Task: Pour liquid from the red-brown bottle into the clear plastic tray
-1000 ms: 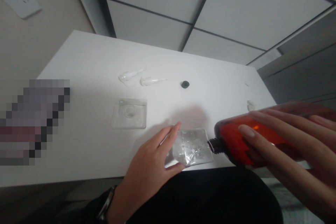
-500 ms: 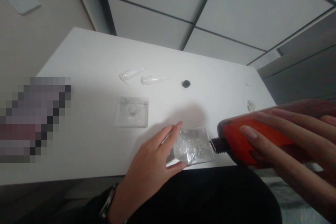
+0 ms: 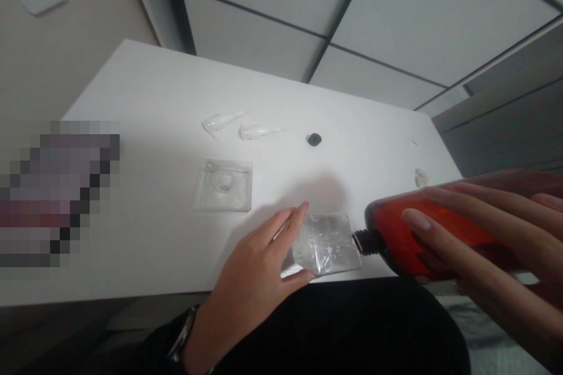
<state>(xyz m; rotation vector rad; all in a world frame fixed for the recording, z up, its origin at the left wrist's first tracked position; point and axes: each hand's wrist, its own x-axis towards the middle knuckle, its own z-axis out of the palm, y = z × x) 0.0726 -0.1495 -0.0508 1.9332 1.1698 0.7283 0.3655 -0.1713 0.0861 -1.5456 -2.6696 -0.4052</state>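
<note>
My left hand (image 3: pixel 259 263) is closed around the left end of a clear plastic box (image 3: pixel 336 243) at the front edge of the table. My right hand (image 3: pixel 488 234) is wrapped round a reddish-brown bottle (image 3: pixel 396 217), tilted onto its side. The bottle's dark threaded mouth (image 3: pixel 363 242) has no cap on it and meets the right rim of the box. Whether liquid flows from it, I cannot tell. A dark round cap (image 3: pixel 314 139) lies farther back. To the left is a flat clear plastic lid or tray (image 3: pixel 224 186) with a round shape in it.
Two clear tapered plastic pieces (image 3: pixel 222 122) lie at the back of the white table (image 3: pixel 145 94). A small crumpled clear piece (image 3: pixel 422 177) lies near the right edge. At far left is a blurred-out rectangular object (image 3: pixel 61 193). Pale panels (image 3: pixel 264 0) rise behind the table.
The view has shifted slightly. Both hands keep their grips, with the bottle's mouth still at the box's rim.
</note>
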